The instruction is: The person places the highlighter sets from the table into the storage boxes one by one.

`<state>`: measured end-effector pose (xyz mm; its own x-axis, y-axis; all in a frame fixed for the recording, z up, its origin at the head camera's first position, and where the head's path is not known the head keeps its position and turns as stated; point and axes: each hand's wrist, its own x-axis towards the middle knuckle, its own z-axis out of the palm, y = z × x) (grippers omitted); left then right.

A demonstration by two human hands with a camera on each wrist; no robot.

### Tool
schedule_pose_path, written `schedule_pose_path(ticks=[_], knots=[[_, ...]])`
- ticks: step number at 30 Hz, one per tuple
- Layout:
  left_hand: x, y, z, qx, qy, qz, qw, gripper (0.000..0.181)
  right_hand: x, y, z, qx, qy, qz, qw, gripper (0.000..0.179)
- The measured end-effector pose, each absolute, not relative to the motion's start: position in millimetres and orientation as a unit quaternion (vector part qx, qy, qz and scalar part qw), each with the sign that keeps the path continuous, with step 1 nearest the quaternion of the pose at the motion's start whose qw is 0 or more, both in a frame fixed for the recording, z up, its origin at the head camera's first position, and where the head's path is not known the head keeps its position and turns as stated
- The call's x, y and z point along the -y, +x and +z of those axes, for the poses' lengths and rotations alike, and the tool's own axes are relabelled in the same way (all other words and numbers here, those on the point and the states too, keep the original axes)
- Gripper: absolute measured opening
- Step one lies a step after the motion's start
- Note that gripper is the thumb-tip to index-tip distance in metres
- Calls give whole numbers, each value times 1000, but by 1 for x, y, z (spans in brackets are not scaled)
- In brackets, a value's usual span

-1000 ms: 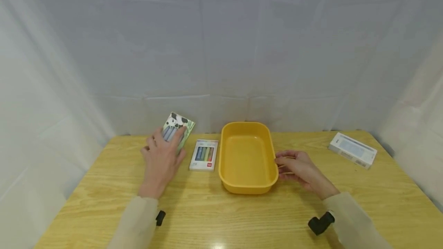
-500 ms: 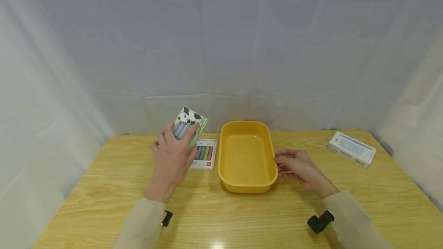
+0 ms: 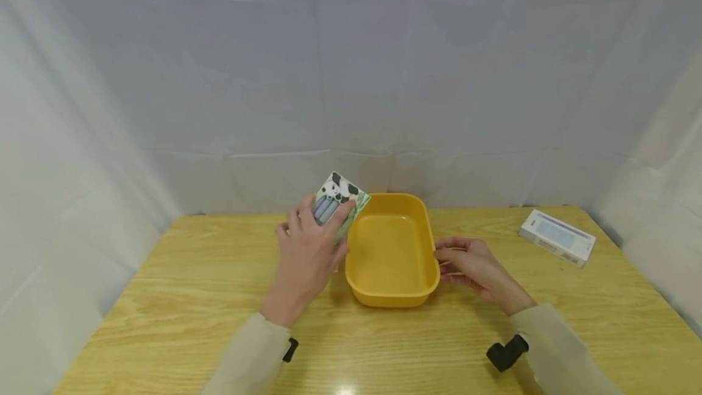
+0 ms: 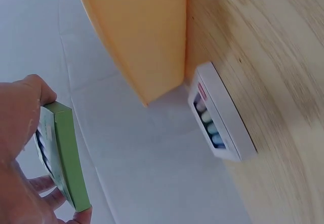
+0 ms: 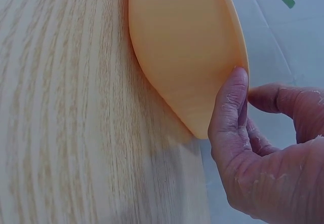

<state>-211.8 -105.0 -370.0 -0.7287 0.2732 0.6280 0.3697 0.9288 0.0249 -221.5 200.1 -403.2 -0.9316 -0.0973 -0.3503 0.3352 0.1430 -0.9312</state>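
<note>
My left hand (image 3: 309, 249) grips a green box with a panda print (image 3: 342, 197) by its edges, thumb on one side and fingers on the other. Grey-blue sticks show on the front of this box. It is raised and tilted, overlapping the left rim of a yellow plastic bin (image 3: 392, 258) in the head view. At the bin's right side, my right hand (image 3: 477, 270) pinches the rim between thumb and fingers. A white box of coloured sticks (image 4: 223, 117) lies beside the bin in the left wrist view; my left hand mostly hides it in the head view.
A white box with a pale blue panel (image 3: 556, 238) lies at the back right of the wooden table (image 3: 164, 309). Behind the table's far edge hangs a pale cloth sheet (image 3: 351, 78), with more sheeting at both sides.
My left hand has lifted the panda box and carried it rightward, over the white box of sticks to the bin's left rim. My right hand and the bin stay in place.
</note>
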Motion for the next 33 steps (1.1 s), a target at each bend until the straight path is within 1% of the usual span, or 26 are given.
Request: schedule_pose_path(ticks=[6, 10, 16, 26, 29, 33], knots=[[87, -212, -373, 920, -196, -59, 333, 64, -200, -221, -403, -737, 81, -650, 168, 45], [76, -212, -374, 924, -203, -76, 315, 66, -200, -221, -404, -735, 81, -652, 168, 44], [63, -211, -374, 928, -208, -101, 292, 63, -200, -222, -404, -735, 78, -653, 166, 44], [53, -208, -375, 937, -225, -93, 249, 64, -201, -223, -404, -734, 69, -656, 163, 43], [52, -207, -376, 938, -233, -87, 241, 63, -200, -223, -404, -739, 75, -650, 164, 44], [52, -207, -378, 936, -243, -76, 243, 62, -200, -222, -403, -745, 81, -641, 167, 45]])
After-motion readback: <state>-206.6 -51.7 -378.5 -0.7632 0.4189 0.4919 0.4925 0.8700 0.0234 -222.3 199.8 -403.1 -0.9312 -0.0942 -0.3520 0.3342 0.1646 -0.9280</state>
